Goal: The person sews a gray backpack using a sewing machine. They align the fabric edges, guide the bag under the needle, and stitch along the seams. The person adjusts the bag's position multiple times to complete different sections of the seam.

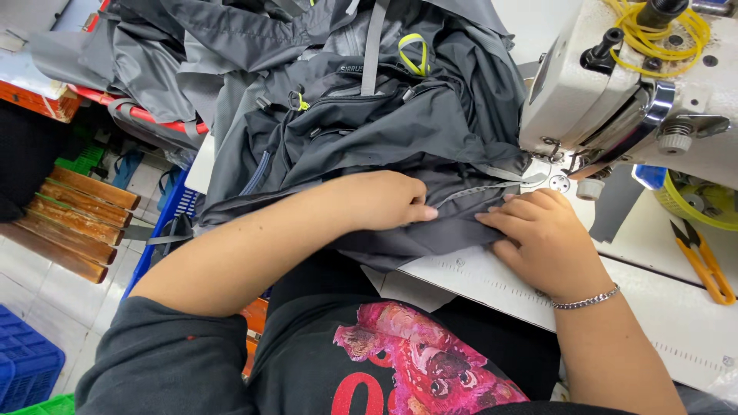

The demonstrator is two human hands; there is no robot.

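A dark grey backpack (369, 131) of thin fabric lies bunched on the white sewing table (661, 307), with a grey webbing strap (492, 187) running toward the needle. My left hand (384, 200) presses down on the fabric with its fingers bent over a fold. My right hand (542, 234) lies flat on the fabric's edge just before the presser foot (559, 167), fingers together. A silver bracelet sits on that wrist. The white sewing machine (615, 77) stands at the upper right.
Orange thread snips (703, 261) lie on the table at the right. Yellow thread (653, 31) coils on top of the machine. More grey fabric pieces (146, 54) pile at the upper left. Blue crates (27, 369) and wooden slats (69, 223) stand on the floor at the left.
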